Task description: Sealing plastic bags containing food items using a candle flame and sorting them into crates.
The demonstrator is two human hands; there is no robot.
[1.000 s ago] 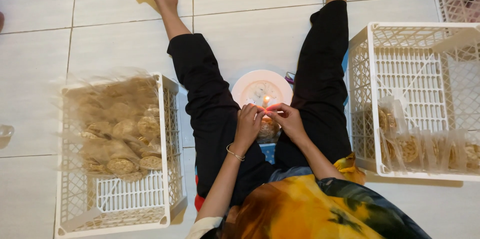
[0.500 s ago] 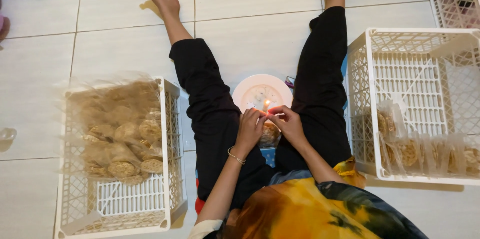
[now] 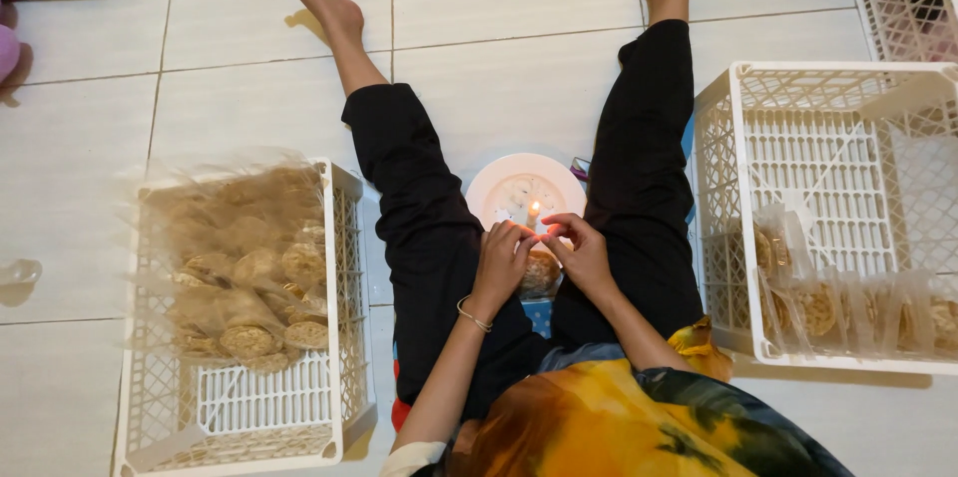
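Snack bag (image 3: pixel 540 272) between both hands, crates flanking.

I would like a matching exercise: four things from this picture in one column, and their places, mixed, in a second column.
Things:
1. left crate
2. right crate
3. candle flame
4. round plate

Places:
A. just above both hands
B. on the floor between the legs
C. beside the left leg, holding many cracker bags
D. beside the right leg, partly filled

Pairs: 1-C, 2-D, 3-A, 4-B
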